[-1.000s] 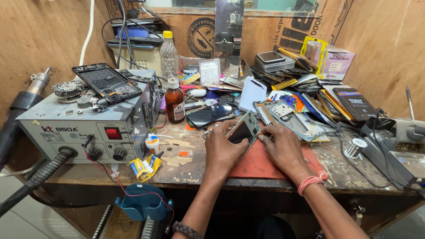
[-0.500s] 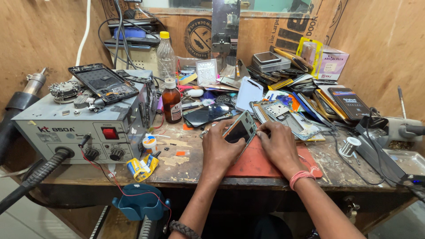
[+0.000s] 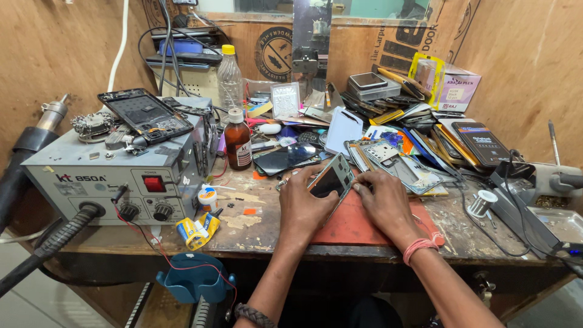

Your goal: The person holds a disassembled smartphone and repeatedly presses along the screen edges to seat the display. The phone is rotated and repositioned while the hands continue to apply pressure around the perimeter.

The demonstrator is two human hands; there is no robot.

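We see the left hand (image 3: pixel 306 203) and right hand (image 3: pixel 384 203) with fingers clasped on the edges of a tilted phone frame (image 3: pixel 330 180), propped above the red mat (image 3: pixel 358 223) on the tabletop (image 3: pixel 255 234), seemingly so that its face stays reachable.

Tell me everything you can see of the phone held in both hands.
The phone is a slim rectangular handset with a dark glossy screen and a pale silvery frame. It is tilted, raised on edge above the red mat. The left hand grips its near side; the right hand pinches its right edge.
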